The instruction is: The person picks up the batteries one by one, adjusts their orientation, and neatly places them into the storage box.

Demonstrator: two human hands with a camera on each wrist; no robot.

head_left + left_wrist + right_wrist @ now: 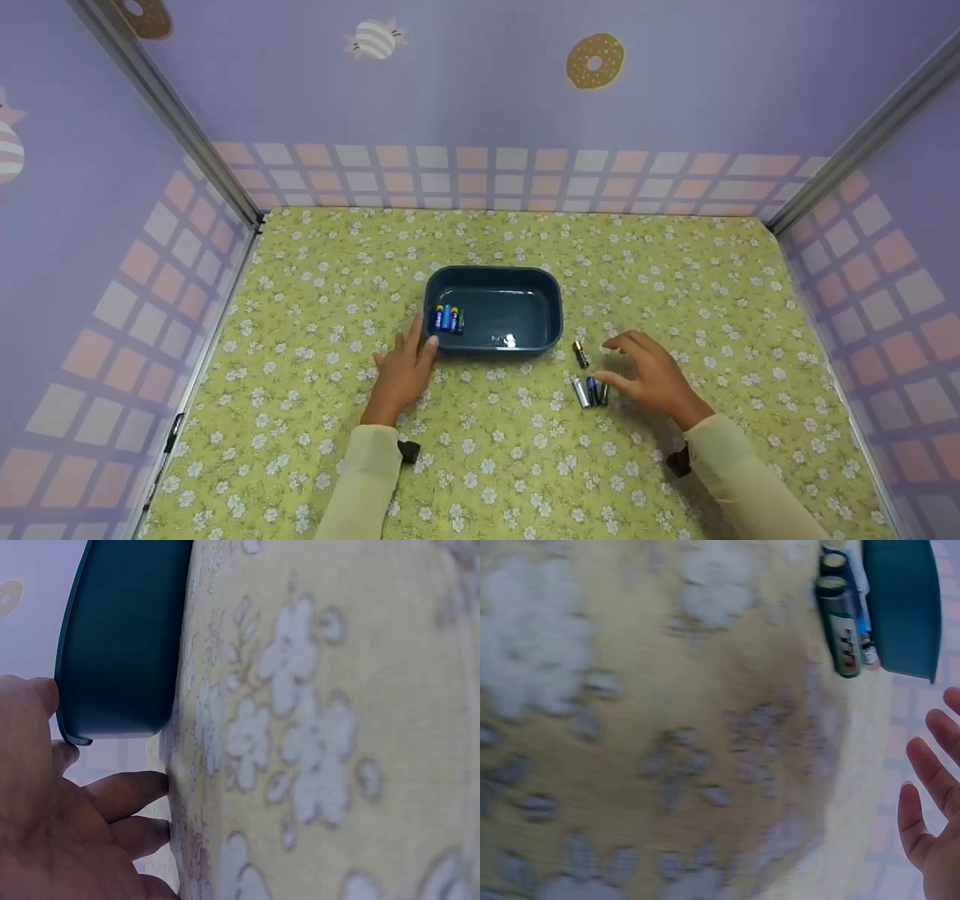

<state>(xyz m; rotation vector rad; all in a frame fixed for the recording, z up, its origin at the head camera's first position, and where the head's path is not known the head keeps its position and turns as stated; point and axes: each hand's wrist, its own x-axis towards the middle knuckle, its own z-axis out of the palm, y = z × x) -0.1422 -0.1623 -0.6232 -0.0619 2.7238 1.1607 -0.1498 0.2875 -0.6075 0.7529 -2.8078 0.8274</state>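
Observation:
A dark teal rectangular basin (495, 349) stands on the table. Several batteries (448, 319), mostly blue, lie side by side at its left end. My left hand (401, 375) rests at the basin's front left corner, thumb at the rim and fingers spread along the outside. To the right of the basin my right hand (652, 379) hovers with fingers spread, holding nothing. Near its fingertips lies a black and gold battery (580, 354). A silver battery (581, 392) and a blue and black battery (592, 391) lie in a row nearer me, partly beneath the thumb. In the right wrist view a green-ended battery (844, 637) shows.
A flowered yellow-green cloth (300, 420) covers the table. Purple walls (480, 97) with pink and white checks enclose it at the back and sides, with metal posts (180, 112) at the corners. Each wrist wears a small black device (409, 451).

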